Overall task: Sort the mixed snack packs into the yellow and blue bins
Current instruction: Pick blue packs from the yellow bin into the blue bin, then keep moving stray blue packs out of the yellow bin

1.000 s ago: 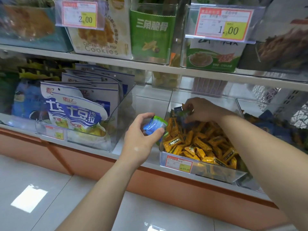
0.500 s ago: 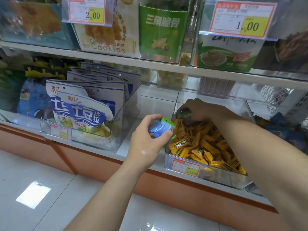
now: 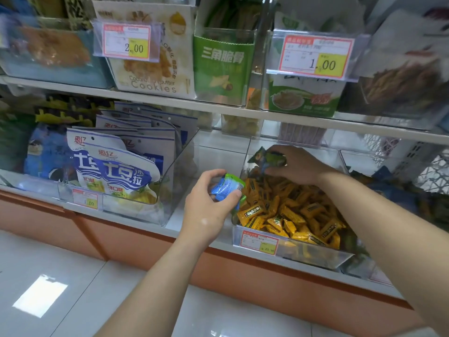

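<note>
Blue-green foil packs (image 3: 227,188) sitting pinched in left hand (image 3: 209,205); right hand (image 3: 295,166) gripping dark green pack (image 3: 268,158), at 2 o'clock above clear yellow-pack bin (image 3: 291,251).

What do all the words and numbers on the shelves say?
"2.00": price tag on the upper shelf, left.
"1.00": price tag on the upper shelf, right.
"Cookies": cream cookie box; the line above it is partly blurred.
"三角脆骨": green snack box.
"土豆沙拉": white and blue bag.
Too small or blurred: the lower-shelf tags and the yellow snack packs.
</note>
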Demonstrator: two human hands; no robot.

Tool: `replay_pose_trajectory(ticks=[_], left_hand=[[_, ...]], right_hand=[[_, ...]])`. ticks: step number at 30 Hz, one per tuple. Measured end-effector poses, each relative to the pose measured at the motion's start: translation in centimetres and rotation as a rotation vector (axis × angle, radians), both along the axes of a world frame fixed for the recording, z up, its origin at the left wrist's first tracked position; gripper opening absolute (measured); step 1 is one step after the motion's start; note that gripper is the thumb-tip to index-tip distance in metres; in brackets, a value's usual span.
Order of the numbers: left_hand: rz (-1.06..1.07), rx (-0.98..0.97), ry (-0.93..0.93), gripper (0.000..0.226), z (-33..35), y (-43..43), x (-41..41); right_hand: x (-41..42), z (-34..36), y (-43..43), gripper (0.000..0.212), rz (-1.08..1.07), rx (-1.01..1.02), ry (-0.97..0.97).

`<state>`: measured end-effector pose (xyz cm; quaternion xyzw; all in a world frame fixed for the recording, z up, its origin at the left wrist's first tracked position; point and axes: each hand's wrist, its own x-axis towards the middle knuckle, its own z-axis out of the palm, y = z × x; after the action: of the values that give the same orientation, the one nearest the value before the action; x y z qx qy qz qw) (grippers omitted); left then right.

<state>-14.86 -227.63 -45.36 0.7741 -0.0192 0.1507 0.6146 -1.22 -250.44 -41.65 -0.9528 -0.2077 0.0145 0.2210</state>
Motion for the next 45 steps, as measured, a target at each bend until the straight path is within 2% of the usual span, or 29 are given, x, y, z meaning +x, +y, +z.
replay_pose_trajectory(ticks=[3,8,12,14,18,21,24,26,29,32,34,36,39,43,45], left_hand=[[-0.003,0.054,-0.019,0.042,0.8,-1.0,-0.6],[-0.109,0.138,-0.007,0.039,2.0,-5.2,-1.5],[-0.235,0.163,0.016,0.041,3.2,-11.8,-1.0],[-0.308,0.211,-0.022,0.042,3.9,-15.8,-0.3],[-0.368,0.447,-0.111,0.047,4.5,-23.5,2.4],[-0.388,0.666,-0.109,0.039,3.9,-27.7,4.9],[-0.383,0.906,-0.041,0.053,3.4,-29.6,6.9],[-0.371,0.936,-0.023,0.061,3.5,-29.6,7.6],[-0.346,0.797,-0.049,0.067,3.0,-26.8,7.0],[-0.266,0.758,-0.062,0.055,1.1,-21.2,6.2],[-0.191,0.850,-0.016,0.051,-0.1,-17.2,6.2],[-0.134,0.981,0.062,0.056,-1.0,-13.8,6.7],[-0.226,1.006,0.194,0.054,-1.9,-10.5,6.9],[-0.266,1.108,0.186,0.039,-2.4,-9.3,5.9],[-0.246,1.108,0.164,0.044,-1.7,-9.2,6.0]], right_hand=[[-4.8,1.1,-2.9,0.036,-0.096,0.186,0.021],[-11.8,2.3,-10.1,0.026,-0.262,0.303,-0.046],[-13.7,1.4,-16.3,0.039,-0.513,0.251,-0.106],[-13.6,1.0,-18.9,0.037,-0.607,0.229,-0.103],[-12.5,0.7,-22.8,0.038,-0.695,0.208,-0.118],[-11.6,0.2,-24.5,0.054,-0.757,0.199,-0.114],[-11.4,-0.3,-25.1,0.067,-0.790,0.206,-0.094],[-11.4,-0.3,-25.1,0.064,-0.805,0.167,-0.109],[-11.6,0.8,-23.3,0.053,-0.750,0.137,-0.195],[-11.4,1.4,-19.3,0.047,-0.584,0.146,-0.257],[-10.5,1.3,-16.0,0.051,-0.457,0.096,-0.243],[-9.2,0.7,-13.4,0.065,-0.377,0.029,-0.126],[-7.3,-0.7,-11.3,0.085,-0.358,-0.155,0.037],[-6.7,-3.0,-11.1,0.080,-0.395,-0.165,0.029],[-6.7,-3.6,-11.1,0.081,-0.433,-0.144,0.043]])
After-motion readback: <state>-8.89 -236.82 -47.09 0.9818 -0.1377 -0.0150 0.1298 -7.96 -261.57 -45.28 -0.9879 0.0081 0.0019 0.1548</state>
